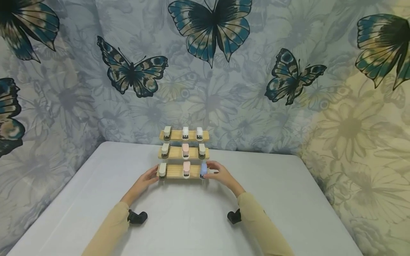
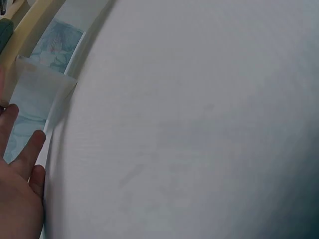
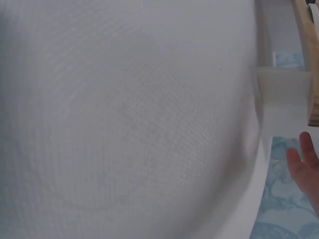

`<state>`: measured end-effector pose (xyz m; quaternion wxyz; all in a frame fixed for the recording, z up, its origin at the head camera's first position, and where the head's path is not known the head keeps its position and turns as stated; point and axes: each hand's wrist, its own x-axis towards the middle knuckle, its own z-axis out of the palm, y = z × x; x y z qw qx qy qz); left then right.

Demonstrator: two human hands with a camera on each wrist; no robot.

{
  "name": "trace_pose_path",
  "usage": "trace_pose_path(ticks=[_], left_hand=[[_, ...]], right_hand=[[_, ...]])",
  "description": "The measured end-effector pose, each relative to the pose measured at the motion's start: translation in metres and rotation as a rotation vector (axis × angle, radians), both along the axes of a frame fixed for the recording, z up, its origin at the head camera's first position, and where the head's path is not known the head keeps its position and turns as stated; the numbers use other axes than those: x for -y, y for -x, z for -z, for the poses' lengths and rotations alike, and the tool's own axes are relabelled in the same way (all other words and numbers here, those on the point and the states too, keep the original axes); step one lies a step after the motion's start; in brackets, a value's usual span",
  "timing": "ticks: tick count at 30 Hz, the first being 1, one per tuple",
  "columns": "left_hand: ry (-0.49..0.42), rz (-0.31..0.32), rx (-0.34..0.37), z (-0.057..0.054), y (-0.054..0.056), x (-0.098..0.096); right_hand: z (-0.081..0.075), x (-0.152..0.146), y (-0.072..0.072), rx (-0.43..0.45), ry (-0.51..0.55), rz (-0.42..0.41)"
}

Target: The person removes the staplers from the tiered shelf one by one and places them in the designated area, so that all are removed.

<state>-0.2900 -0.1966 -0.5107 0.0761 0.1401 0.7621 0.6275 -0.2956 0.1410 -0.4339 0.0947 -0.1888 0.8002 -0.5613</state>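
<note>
A three-tier wooden stand (image 1: 174,171) with clear supports carries what look like mini staplers. On its lowest tier are a white stapler (image 1: 162,170), a pink stapler (image 1: 186,168) and, at the right end, a blue stapler (image 1: 204,168). My right hand (image 1: 223,175) pinches the blue one between thumb and fingers. At the stand's left end, my left hand (image 1: 147,180) rests its extended fingers against the board's edge. The left wrist view has the left hand (image 2: 17,199) with fingers spread; the right wrist view catches only some fingers of the right hand (image 3: 306,167).
The middle tier bears a pink stapler (image 1: 185,150) between two white ones, and the top tier (image 1: 176,135) three white ones. White cloth covers the table (image 1: 192,220). Behind it hangs a butterfly-print curtain (image 1: 224,110). Black wrist mounts (image 1: 137,217) stick out from both sleeves.
</note>
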Motion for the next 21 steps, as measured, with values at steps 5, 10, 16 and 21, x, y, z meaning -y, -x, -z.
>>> trace_pose_path(ticks=[5, 10, 16, 21], left_hand=[[-0.018, -0.033, 0.024, 0.007, -0.011, -0.004], [-0.031, -0.052, 0.015, 0.007, -0.011, -0.008], [-0.026, -0.057, 0.015, 0.003, -0.006, -0.008], [-0.016, -0.058, 0.02, 0.001, -0.005, -0.009]], right_hand=[[0.004, 0.0, -0.006, 0.01, -0.015, -0.007], [0.002, -0.005, -0.01, -0.02, 0.028, 0.029], [0.003, -0.018, -0.011, 0.028, 0.059, 0.012], [0.0, -0.031, -0.016, 0.085, 0.052, 0.033]])
